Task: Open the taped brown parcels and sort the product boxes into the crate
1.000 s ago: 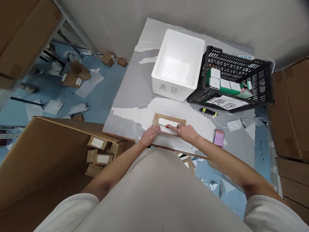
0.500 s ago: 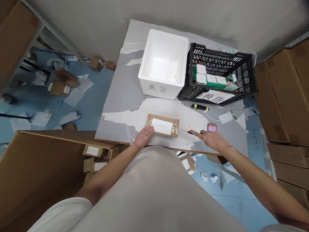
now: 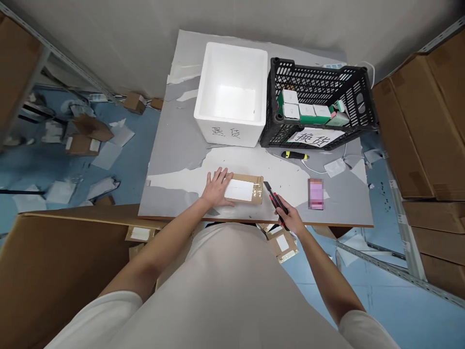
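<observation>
A small cardboard box (image 3: 257,190) with a white label and clear tape lies near the front edge of the table. Across its left end rests my left hand (image 3: 217,188), fingers spread, pressing on the top. My right hand (image 3: 288,216) is closed around a red and black utility knife (image 3: 275,198). The knife's tip points up and left, just off the box's right end. Behind the knife lies a black and yellow handle-like tool (image 3: 295,155), and to the right is a phone (image 3: 316,194).
A white foam box (image 3: 230,131) stands at the back beside a black plastic crate (image 3: 323,123) containing several green and white boxes (image 3: 307,110). A large open carton (image 3: 72,261) is at the lower left. Stacked cartons (image 3: 417,126) line the right; paper scraps litter the floor.
My left hand has shifted onto the box's left end with fingers spread wider. My right hand has drawn nearer to me and the box, turning the knife upward.
</observation>
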### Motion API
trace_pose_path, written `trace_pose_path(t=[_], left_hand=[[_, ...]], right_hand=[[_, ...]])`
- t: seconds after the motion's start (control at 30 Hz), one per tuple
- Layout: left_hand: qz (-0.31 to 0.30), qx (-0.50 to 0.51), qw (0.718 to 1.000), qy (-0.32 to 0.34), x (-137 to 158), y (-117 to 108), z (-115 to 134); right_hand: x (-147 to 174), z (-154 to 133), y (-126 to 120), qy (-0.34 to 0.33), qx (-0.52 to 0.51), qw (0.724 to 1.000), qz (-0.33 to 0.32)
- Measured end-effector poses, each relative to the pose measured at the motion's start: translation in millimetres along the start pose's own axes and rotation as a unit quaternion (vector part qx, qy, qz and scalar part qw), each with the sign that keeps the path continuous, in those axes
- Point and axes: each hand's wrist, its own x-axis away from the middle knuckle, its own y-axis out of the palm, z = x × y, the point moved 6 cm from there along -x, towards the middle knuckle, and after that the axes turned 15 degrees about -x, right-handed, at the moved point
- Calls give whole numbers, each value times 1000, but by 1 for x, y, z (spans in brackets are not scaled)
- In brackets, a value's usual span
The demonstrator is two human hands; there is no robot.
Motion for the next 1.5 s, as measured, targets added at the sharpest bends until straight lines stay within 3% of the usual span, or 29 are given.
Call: trace_pose_path(t=[0.27, 0.5, 0.7, 0.83, 0.93, 1.0, 1.07, 1.17, 1.23, 1.37, 1.5], left_hand=[[75, 106, 992, 11, -2, 7, -6], [81, 129, 988, 11, -3, 7, -6], [67, 105, 992, 12, -3, 8, -7], [69, 113, 991, -14, -4, 7, -5], [74, 113, 978, -156, -3, 7, -12], [74, 121, 955, -261, 2, 10, -15], [73, 142, 938, -308, 10, 15, -14], [82, 185, 941, -273, 24, 24, -5], [87, 224, 943, -232, 37, 30, 1], [77, 312, 926, -200, 64, 43, 10], [80, 310, 925, -206, 68, 40, 7]], right_hand=[[3, 0, 1, 24, 2, 998, -56], [17, 2, -16, 58, 64, 992, -91], [29, 6, -11, 69, 96, 985, -122], [37, 10, -26, 52, 64, 995, -63], [32, 6, -36, 4, -1, 1000, 30], [17, 1, -22, -21, -54, 996, 61], [-6, -6, 10, -36, -105, 992, 57], [-43, -20, 68, -49, -163, 985, 27], [-59, -28, 94, -51, -159, 986, 17], [-67, -31, 103, -43, -135, 990, 19], [-59, -29, 93, -41, -144, 989, 13]])
